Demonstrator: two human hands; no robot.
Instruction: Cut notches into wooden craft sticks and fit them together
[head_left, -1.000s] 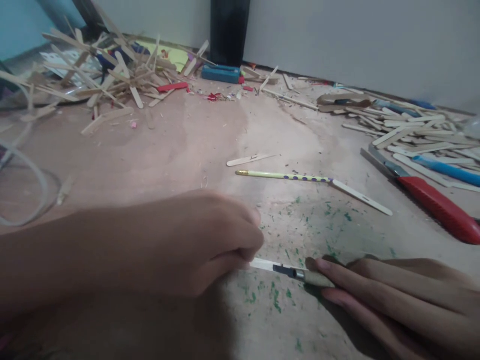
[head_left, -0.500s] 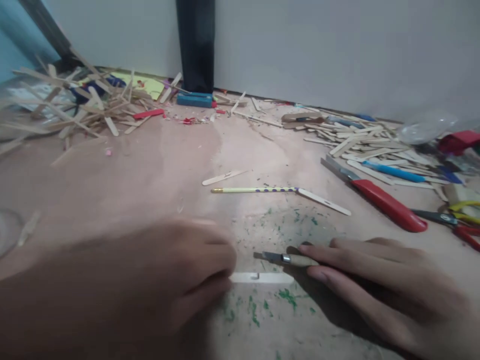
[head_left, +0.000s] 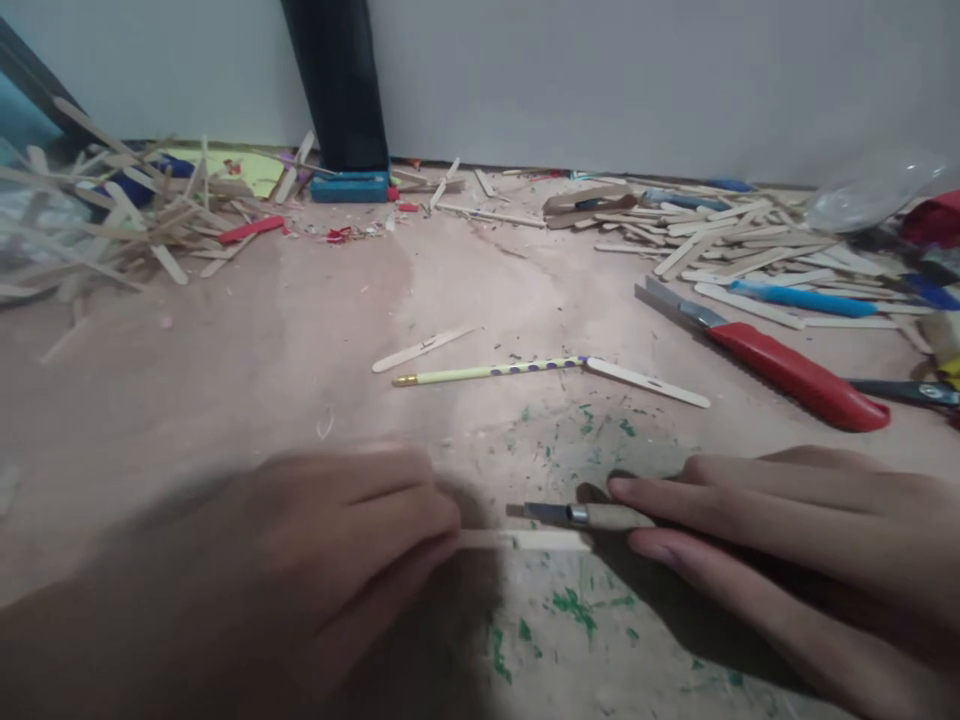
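Left hand [head_left: 330, 565], fingers closed, pinches a wooden stick [head_left: 551, 541]; right hand [head_left: 795, 550] grips a craft knife [head_left: 600, 517] alongside; a pencil [head_left: 480, 373] lies beyond both.

Wooden-handled craft knife [head_left: 616, 517], metal blade [head_left: 549, 513]

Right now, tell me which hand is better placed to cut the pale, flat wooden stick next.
Right hand, likely: it holds the slim wooden-handled knife, its metal blade close to the stick. The left hand grips the stick's one end.
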